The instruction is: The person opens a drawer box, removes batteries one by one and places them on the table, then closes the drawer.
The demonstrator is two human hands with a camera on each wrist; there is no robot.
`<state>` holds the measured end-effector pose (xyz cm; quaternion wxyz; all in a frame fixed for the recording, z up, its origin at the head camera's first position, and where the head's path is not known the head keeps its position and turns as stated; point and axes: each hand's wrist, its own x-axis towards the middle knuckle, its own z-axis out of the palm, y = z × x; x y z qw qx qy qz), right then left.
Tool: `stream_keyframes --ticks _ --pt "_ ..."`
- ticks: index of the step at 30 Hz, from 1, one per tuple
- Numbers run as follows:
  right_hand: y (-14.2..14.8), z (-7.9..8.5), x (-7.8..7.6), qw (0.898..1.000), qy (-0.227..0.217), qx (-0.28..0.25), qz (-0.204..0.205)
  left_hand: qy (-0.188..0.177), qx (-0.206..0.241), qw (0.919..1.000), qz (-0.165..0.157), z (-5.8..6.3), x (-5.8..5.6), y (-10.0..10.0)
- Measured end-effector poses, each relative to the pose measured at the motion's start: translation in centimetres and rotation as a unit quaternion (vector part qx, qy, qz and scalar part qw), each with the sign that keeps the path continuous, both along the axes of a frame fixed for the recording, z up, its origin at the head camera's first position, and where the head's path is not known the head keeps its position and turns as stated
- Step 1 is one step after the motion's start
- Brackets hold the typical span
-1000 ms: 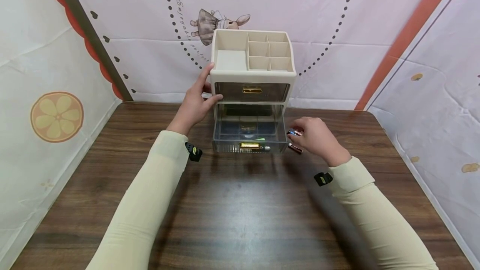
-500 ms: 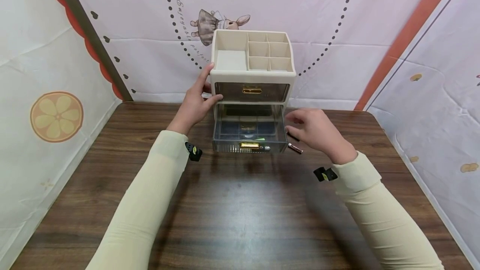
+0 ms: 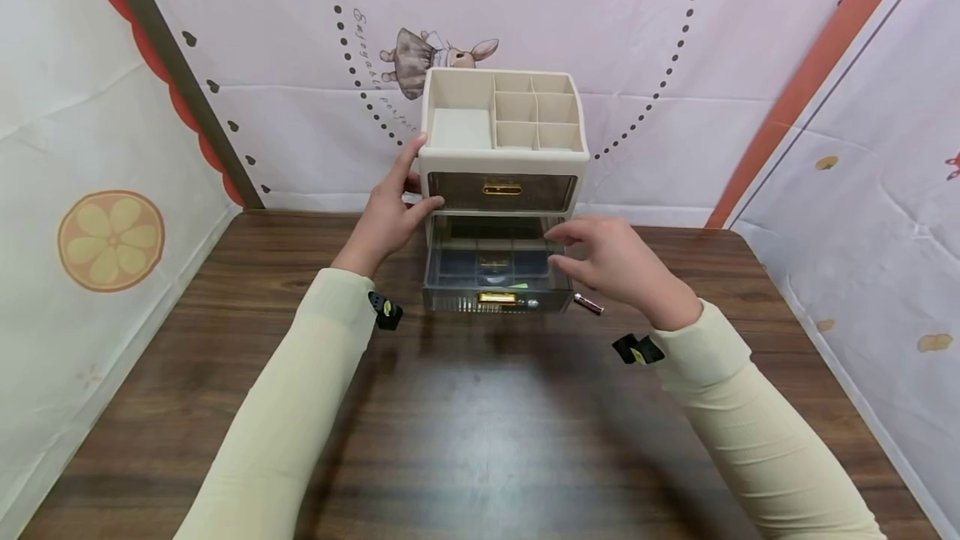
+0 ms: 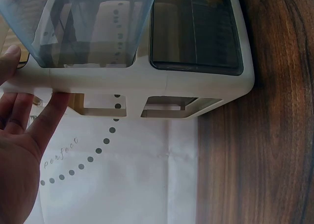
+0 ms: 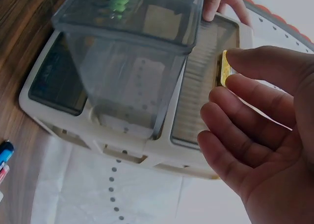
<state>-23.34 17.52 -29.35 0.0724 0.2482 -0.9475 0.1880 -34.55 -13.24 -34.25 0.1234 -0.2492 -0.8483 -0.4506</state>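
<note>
My left hand (image 3: 386, 219) grips the left side of a cream drawer organizer (image 3: 504, 157); its thumb lies on the front and its fingers are along the side. The middle clear drawer (image 3: 450, 299) is pulled out. Over that drawer's right edge hovers my right hand (image 3: 611, 252), fingers loosely bent and nothing between them. In the right wrist view a bumpy green thing (image 5: 120, 1) shows inside the drawer. A dark red battery-like cylinder (image 3: 588, 303) lies on the table right of the drawer. The right wrist view shows a blue, black-ended cylinder (image 5: 5, 153) on the table.
Open compartments (image 3: 537, 111) top the organizer. The upper drawer (image 3: 465, 190), with a gold handle (image 5: 225, 67), is closed. A printed cloth (image 3: 630, 15) hangs close behind, at the back edge of the brown wooden table (image 3: 480, 423).
My right hand has left the small cylinders on the table, rising and moving left over the drawer's edge, its fingers now empty. The left hand keeps its grip. The head view has tilted slightly.
</note>
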Motion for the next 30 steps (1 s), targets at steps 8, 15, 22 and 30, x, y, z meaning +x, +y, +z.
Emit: stream_keyframes --ticks 8,15,22,30 --pt "-0.8 0.3 -0.4 0.999 -0.027 -0.012 0.029 0.004 -0.005 1.0000 0.005 -0.1 0.0 0.0" --pt "-1.3 0.3 -1.0 0.997 -0.063 -0.007 0.046 0.002 -0.004 1.0000 0.004 -0.1 0.0 0.0" --pt "-1.9 -0.2 -1.7 0.995 -0.086 -0.008 0.055 -0.003 -0.005 1.0000 0.008 -0.1 0.0 0.0" --pt "-2.7 -0.6 -2.3 0.990 -0.126 -0.007 0.057 -0.007 -0.001 1.0000 0.006 -0.2 -0.1 -0.1"
